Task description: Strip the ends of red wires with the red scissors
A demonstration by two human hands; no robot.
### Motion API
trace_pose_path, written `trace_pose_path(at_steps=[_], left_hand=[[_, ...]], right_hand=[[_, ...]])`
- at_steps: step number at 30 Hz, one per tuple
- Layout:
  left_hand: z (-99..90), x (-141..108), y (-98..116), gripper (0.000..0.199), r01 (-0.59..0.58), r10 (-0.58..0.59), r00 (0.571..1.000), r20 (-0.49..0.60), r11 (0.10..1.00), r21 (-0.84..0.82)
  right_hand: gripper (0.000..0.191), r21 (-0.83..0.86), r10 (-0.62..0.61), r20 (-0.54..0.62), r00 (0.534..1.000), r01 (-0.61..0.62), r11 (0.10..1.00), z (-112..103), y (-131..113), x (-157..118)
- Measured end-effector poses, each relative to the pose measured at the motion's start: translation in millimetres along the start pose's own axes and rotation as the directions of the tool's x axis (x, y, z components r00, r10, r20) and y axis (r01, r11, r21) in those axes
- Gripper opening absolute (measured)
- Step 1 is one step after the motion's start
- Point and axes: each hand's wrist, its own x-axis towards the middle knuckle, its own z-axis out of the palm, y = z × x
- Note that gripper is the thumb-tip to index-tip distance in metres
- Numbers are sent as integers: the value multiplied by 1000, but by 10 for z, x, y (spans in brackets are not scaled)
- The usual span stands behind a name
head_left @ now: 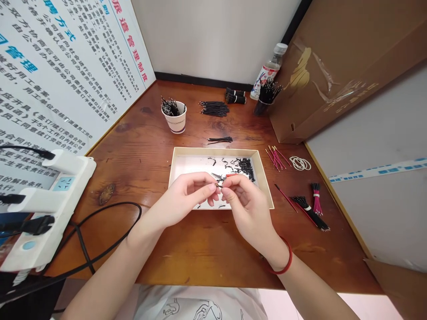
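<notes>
My left hand (187, 195) and my right hand (251, 211) meet over the near part of a shallow cream box (265, 184). Thumb and fingers of both are pinched around a short, thin dark wire (219, 186), mostly hidden by the fingertips. Just beyond my fingertips shows a pointed metal tool with a red handle (231, 175). I cannot tell whether it lies in the box or touches my right hand. Black scraps (246, 168) are heaped at the box's far right, with several loose bits scattered across its white floor.
Behind the box lie a few black wires (220, 140) and a larger row (214, 108). A paper cup (178, 122) of wires stands left, a bottle (267, 73) back right. Pink wires (275, 159), rubber bands (300, 163) and tied bundles (316, 199) are right; a power strip (63, 191) left.
</notes>
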Motion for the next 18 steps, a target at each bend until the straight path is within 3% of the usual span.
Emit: trace_pose_path(at_steps=[4, 9, 12, 15, 18], left_hand=[[-26, 10, -25, 17, -21, 22, 1000, 12, 999, -31], [31, 17, -68, 16, 17, -24, 996, -85, 996, -88], [79, 15, -58, 15, 54, -69, 992, -105, 989, -137], [117, 10, -34, 14, 96, -117, 989, -94, 974, -204], [135, -5, -15, 13, 131, -150, 986, -71, 965, -228]], right_hand=[[5, 31, -29, 7, 1000, 29, 999, 6, -2, -17], [15, -57, -167, -19, 986, 166, 984, 44, -38, -27], [13, 144, -66, -2, 998, 66, 987, 79, -51, -37], [9, 398, 47, 67, 997, -70, 915, 114, -51, -41], [11, 513, 80, 107, 991, -124, 850, 125, -49, -33]])
